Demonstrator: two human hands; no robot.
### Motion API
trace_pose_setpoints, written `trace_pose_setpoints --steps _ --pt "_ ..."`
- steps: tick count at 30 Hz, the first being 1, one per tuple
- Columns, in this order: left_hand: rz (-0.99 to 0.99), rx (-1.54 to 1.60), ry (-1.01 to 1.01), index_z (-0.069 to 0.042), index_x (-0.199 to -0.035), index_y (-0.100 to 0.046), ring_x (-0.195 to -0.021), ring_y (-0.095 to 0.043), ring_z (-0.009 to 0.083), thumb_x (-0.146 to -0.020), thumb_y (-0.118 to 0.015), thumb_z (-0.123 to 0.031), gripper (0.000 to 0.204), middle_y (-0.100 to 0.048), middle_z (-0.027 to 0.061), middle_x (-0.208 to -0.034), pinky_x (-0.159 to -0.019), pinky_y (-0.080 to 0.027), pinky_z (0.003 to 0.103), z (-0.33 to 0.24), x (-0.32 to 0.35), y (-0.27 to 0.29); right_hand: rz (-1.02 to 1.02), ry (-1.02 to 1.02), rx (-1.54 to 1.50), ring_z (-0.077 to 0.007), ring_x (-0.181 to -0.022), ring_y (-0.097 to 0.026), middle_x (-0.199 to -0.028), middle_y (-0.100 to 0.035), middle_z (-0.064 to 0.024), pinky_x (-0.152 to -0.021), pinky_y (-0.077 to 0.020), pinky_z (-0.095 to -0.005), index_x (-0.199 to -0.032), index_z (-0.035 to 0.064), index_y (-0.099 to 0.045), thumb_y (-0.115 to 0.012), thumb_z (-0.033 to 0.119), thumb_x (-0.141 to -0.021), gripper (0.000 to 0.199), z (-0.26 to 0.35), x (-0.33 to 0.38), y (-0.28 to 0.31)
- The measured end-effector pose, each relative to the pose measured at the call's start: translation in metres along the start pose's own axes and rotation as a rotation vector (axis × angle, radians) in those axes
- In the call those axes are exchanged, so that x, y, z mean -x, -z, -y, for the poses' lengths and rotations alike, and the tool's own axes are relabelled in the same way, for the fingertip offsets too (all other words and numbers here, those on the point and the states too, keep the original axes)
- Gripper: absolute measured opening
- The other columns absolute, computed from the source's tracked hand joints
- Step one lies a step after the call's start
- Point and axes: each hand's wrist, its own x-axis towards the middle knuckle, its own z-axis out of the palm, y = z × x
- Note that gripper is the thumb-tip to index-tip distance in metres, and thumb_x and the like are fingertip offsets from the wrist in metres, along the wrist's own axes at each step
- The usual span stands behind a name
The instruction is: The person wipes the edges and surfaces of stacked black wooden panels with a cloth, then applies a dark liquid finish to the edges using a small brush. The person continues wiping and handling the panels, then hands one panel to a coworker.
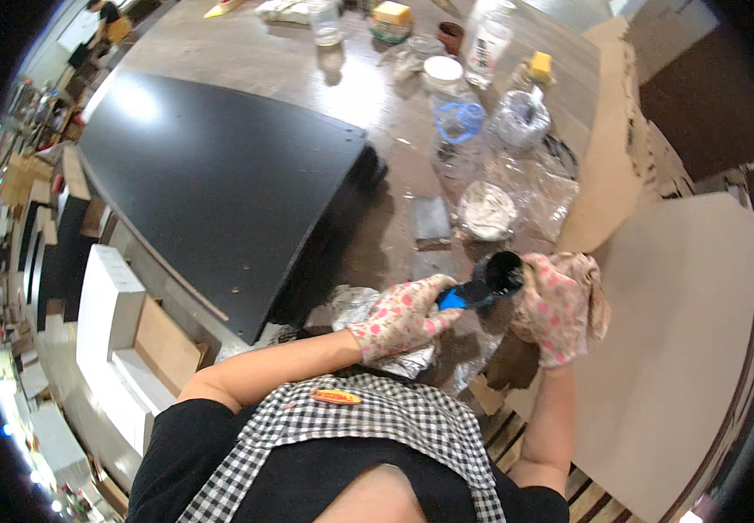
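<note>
My left hand (403, 315), in a floral glove, grips a blue-handled brush (464, 296) whose dark head rests at the mouth of a small black container (505, 271). My right hand (551, 305), also gloved, wraps around that container and also clutches a rag (590, 288). Both hands meet over a work surface, just right of a large black painted panel (220, 183).
Crumpled foil (368, 305) lies under my left wrist. A bowl of pale paste (487, 211), plastic bags, jars and bottles (490, 39) crowd the far table. Bare wooden boards (673, 331) lie to the right. White boxes (111, 305) stand at the left. Another person (106, 22) works far back.
</note>
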Motion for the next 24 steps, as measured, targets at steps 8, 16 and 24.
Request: trace_pose_setpoints --steps 8,16,24 --pt "-0.027 0.009 -0.006 -0.004 -0.121 -0.059 -0.091 -0.068 0.0377 -0.09 -0.066 -0.029 0.041 -0.07 0.0212 -0.094 -0.079 -0.052 0.044 -0.002 -0.008 -0.006 0.202 -0.127 -0.321 -0.0289 -0.073 -0.069 -0.08 -0.069 -0.0124 -0.067 -0.0522 -0.0403 -0.097 0.0094 -0.068 -0.068 0.018 -0.089 0.012 -0.004 0.004 0.004" --pt "-0.027 0.002 0.012 -0.004 -0.122 -0.058 -0.091 -0.067 0.038 -0.09 -0.066 -0.03 0.042 -0.069 0.0219 -0.095 -0.08 -0.052 0.044 -0.004 -0.012 -0.003 0.014 -0.333 -0.616 -0.0241 -0.063 -0.068 -0.078 -0.07 -0.01 -0.06 -0.0517 -0.0361 -0.101 0.0051 -0.068 -0.068 0.007 -0.089 0.012 0.001 0.018 0.019" --pt "-0.058 -0.038 -0.015 -0.002 -0.123 -0.058 -0.094 -0.069 0.0353 -0.089 -0.07 -0.026 0.043 -0.07 0.0219 -0.1 -0.081 -0.054 0.041 -0.002 -0.016 -0.008 -0.191 -0.167 -0.393 -0.0207 -0.069 -0.069 -0.081 -0.071 -0.0108 -0.063 -0.0516 -0.0354 -0.107 0.0025 -0.069 -0.068 0.002 -0.087 0.02 -0.001 0.047 0.01"
